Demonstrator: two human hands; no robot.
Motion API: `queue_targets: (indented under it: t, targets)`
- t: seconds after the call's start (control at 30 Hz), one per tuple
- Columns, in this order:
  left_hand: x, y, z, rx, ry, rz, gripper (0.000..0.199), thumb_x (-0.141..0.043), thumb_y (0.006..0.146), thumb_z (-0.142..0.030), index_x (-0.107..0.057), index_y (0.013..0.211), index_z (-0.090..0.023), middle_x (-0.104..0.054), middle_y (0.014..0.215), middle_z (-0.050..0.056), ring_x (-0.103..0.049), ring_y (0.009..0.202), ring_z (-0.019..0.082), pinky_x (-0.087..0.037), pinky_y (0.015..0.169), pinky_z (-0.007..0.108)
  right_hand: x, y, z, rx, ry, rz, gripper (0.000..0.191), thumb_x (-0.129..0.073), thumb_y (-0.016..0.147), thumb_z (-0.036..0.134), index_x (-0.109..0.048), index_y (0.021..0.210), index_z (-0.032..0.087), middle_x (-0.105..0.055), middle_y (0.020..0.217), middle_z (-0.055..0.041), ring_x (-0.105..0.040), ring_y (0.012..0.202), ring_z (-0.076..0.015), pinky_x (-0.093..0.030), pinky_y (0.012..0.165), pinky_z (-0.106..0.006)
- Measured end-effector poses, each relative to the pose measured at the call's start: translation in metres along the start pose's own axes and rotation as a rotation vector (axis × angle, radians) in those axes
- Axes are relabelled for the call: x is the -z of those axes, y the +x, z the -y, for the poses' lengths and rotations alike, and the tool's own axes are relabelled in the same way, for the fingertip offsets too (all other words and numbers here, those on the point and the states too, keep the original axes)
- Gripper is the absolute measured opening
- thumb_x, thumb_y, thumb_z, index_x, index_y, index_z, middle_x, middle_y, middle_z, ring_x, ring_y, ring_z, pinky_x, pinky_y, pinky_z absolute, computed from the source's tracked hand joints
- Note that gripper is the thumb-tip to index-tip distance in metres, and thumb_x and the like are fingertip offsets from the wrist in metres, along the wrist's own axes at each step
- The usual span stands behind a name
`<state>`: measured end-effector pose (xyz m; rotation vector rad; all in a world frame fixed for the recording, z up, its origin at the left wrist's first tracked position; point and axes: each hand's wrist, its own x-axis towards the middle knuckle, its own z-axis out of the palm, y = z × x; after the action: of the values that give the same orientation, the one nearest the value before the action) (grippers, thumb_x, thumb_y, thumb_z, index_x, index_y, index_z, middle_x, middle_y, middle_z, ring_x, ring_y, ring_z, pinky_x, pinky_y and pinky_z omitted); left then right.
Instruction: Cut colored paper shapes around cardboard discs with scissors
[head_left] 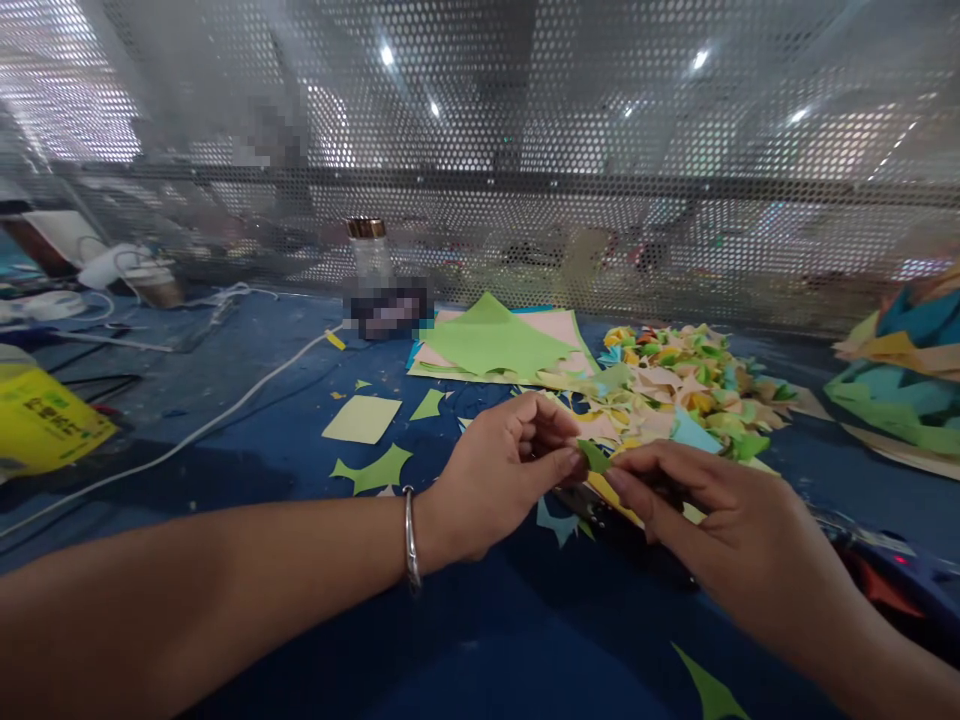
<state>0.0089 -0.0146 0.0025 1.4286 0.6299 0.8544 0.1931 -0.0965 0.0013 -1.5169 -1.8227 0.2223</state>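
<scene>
A small green paper piece [595, 456] is pinched between the fingertips of both hands, near the middle of the view. My left hand [504, 465], with a silver bangle at the wrist, grips its left side. On its right side my right hand [701, 510] holds it between thumb and fingers. Beneath the hands are yellow paper and a dark object [619, 530], partly hidden. Just behind them lies a heap of small cut and folded paper pieces [675, 380] in green, peach, yellow and blue.
Coloured sheets [495, 340] are stacked behind my left hand. Green scraps [375, 470] and a pale square [361, 419] lie to the left. A white cable [247, 395], a yellow packet [52, 420] and a bottle [371, 260] stand farther out. A perforated metal screen [487, 130] closes the back.
</scene>
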Motion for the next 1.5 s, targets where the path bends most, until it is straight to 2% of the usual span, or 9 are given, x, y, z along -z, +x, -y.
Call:
queue_targets:
  t: [0.13,0.33,0.77,0.97,1.23,1.5]
  targets:
    - [0.0004,0.0009,-0.0011,0.026,-0.011,0.010,0.008,-0.070,0.085,-0.016,-0.062,0.085,-0.016,-0.066,0.079,0.000,-0.063,0.072,0.010,-0.054,0.073,0.025,-0.0025,0.0003,-0.0026,0.099,-0.056,-0.017,0.020,-0.061,0.098,0.039,-0.073,0.090,0.026,-0.070,0.072,0.0009,-0.063,0.056,-0.0139,-0.050,0.051,-0.024]
    - [0.0008,0.0018,-0.0013,0.092,-0.107,0.035,0.014,-0.076,0.081,-0.020,-0.065,0.088,-0.016,-0.065,0.085,0.000,-0.063,0.075,0.011,-0.054,0.069,0.024,-0.0038,0.0038,-0.0021,0.153,-0.088,-0.034,0.018,-0.060,0.099,0.038,-0.072,0.093,0.025,-0.069,0.070,0.0004,-0.063,0.054,-0.0146,-0.051,0.049,-0.024]
    - [0.0026,0.0022,-0.0017,0.119,-0.206,0.074,0.016,-0.080,0.078,-0.020,-0.067,0.086,-0.014,-0.066,0.082,0.000,-0.064,0.075,0.011,-0.053,0.071,0.025,-0.0022,0.0023,-0.0008,0.136,-0.066,-0.014,0.017,-0.061,0.097,0.038,-0.071,0.093,0.025,-0.068,0.069,0.0006,-0.061,0.053,-0.0141,-0.050,0.048,-0.023]
    - [0.0044,0.0032,0.0008,0.125,-0.229,0.092,0.023,-0.086,0.075,-0.026,-0.068,0.085,-0.015,-0.067,0.078,-0.001,-0.063,0.072,0.011,-0.053,0.070,0.026,-0.0022,0.0023,-0.0006,0.136,-0.067,-0.029,0.019,-0.061,0.097,0.040,-0.072,0.093,0.025,-0.067,0.067,0.0012,-0.061,0.051,-0.0141,-0.050,0.046,-0.023]
    - [0.0063,0.0049,-0.0003,0.126,-0.254,0.105,0.016,-0.081,0.079,-0.020,-0.069,0.085,-0.014,-0.067,0.079,-0.001,-0.063,0.073,0.010,-0.053,0.067,0.024,-0.0009,0.0014,-0.0013,0.136,-0.056,-0.015,0.017,-0.063,0.097,0.040,-0.072,0.095,0.026,-0.065,0.065,0.0025,-0.059,0.051,-0.0131,-0.050,0.047,-0.022]
    - [0.0058,0.0041,0.0009,0.122,-0.263,0.115,0.029,-0.090,0.071,-0.027,-0.069,0.085,-0.013,-0.066,0.080,-0.002,-0.064,0.074,0.009,-0.054,0.070,0.024,-0.0030,0.0000,0.0003,0.099,-0.055,-0.043,0.018,-0.062,0.096,0.041,-0.073,0.095,0.026,-0.065,0.064,0.0026,-0.059,0.051,-0.0136,-0.049,0.047,-0.023]
